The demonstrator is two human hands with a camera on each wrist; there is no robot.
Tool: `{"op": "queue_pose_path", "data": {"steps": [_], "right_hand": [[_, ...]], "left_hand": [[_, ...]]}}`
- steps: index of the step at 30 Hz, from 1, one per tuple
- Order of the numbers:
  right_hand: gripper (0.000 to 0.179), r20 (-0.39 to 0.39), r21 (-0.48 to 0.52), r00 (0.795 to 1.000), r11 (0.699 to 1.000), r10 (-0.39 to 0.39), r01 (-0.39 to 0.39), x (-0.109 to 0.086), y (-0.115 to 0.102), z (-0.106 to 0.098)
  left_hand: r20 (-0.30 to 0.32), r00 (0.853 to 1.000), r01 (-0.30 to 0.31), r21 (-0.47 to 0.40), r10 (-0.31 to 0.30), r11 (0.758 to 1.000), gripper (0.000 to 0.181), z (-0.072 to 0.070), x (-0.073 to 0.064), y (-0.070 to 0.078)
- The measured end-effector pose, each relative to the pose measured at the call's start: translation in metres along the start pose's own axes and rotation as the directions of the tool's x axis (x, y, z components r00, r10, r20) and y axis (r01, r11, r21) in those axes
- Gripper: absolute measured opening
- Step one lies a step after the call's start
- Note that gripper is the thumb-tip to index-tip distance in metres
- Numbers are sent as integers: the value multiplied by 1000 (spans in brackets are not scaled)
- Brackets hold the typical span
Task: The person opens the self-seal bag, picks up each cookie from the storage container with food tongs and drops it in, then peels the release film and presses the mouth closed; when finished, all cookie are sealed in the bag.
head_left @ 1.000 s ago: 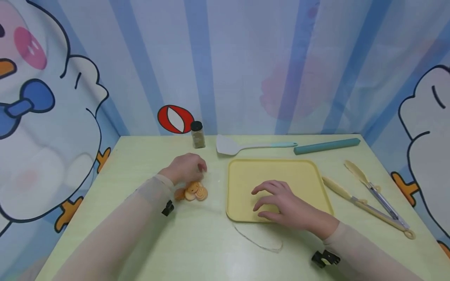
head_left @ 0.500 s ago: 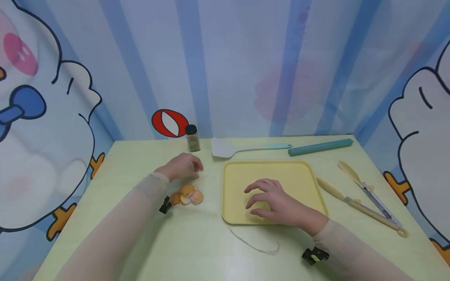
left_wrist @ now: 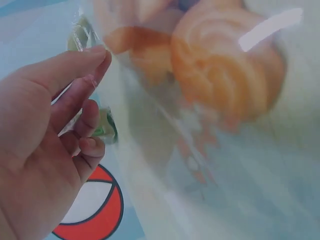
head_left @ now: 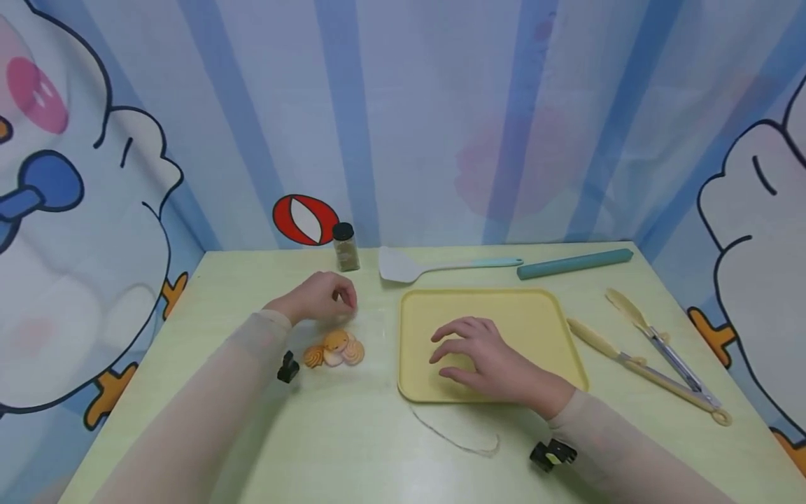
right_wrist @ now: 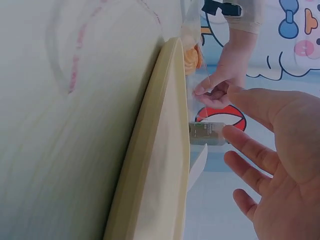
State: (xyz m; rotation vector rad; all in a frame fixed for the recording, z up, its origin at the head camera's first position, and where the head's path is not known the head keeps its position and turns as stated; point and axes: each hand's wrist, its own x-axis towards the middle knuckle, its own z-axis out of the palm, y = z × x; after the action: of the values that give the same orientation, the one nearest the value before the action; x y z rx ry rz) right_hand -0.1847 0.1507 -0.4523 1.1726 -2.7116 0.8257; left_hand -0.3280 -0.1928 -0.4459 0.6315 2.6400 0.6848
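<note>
My left hand (head_left: 317, 297) pinches the edge of a clear plastic bag (left_wrist: 165, 145) between thumb and forefinger. Several round swirled biscuits (head_left: 336, 348) show through the film, lying in a cluster just below that hand. In the left wrist view one biscuit (left_wrist: 225, 60) appears large behind the glossy plastic. Over the yellow tray (head_left: 491, 297) hovers my right hand (head_left: 485, 360), its fingers spread and loosely bent, with nothing in them. The right wrist view has the right palm (right_wrist: 295, 165) beside the tray's raised rim (right_wrist: 150, 135).
A black-capped spice jar (head_left: 345, 248) stands at the back, beside a white spatula (head_left: 399, 266) and a teal bar (head_left: 575, 264). Splayed tongs (head_left: 661, 378) lie right of the tray. Thin string (head_left: 450, 441) curls in front of it. Printed curtains enclose the table.
The head view has shifted slightly. My left hand has drawn a little to the left, its thumb and forefinger coming together. The right hand has drifted slightly left over the tray.
</note>
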Motion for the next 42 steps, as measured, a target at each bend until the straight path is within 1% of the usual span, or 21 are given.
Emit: {"op": "queue_pose_path", "data": {"steps": [3, 6, 9, 12, 18, 21, 24, 28, 30, 36, 38, 42], "right_hand": [[16, 0, 19, 999, 999, 42, -42, 8, -1, 2], [18, -8, 40, 998, 997, 66, -66, 17, -1, 6], [19, -24, 41, 997, 997, 70, -69, 28, 0, 11], [19, -30, 33, 997, 997, 76, -75, 39, 2, 16], [18, -1, 54, 993, 991, 119, -119, 65, 4, 27], [17, 19, 50, 991, 990, 132, -133, 78, 6, 35], [19, 43, 54, 991, 990, 130, -133, 93, 8, 43], [20, 61, 68, 989, 988, 134, -139, 112, 11, 52], [19, 64, 72, 987, 986, 148, -153, 119, 11, 55], [17, 99, 25, 976, 980, 194, -197, 134, 12, 65], [18, 105, 9, 975, 980, 198, -200, 138, 11, 67], [20, 101, 13, 976, 981, 191, -194, 146, 10, 70]], "left_hand": [[-23, 1000, 9, -23, -9, 1000, 4, -3, -4, -5], [-46, 998, 43, -45, -46, 998, 6, -4, -10, -11], [-65, 995, 77, -56, -81, 995, 7, -6, -18, -14], [-90, 990, 108, -40, -111, 993, 7, -8, -25, -18], [-135, 975, 175, -9, -175, 985, 5, -12, -38, -30], [-153, 966, 210, -12, -209, 978, 5, -12, -45, -36], [-176, 953, 244, -31, -246, 969, 6, -13, -52, -43], [-195, 946, 252, -62, -259, 966, 7, -12, -62, -50], [-207, 946, 239, -71, -248, 969, 7, -12, -67, -53], [-244, 943, 211, -87, -226, 974, 7, -13, -81, -56], [-246, 942, 210, -94, -227, 973, 7, -13, -83, -57], [-256, 942, 199, -103, -219, 975, 7, -12, -84, -60]]}}
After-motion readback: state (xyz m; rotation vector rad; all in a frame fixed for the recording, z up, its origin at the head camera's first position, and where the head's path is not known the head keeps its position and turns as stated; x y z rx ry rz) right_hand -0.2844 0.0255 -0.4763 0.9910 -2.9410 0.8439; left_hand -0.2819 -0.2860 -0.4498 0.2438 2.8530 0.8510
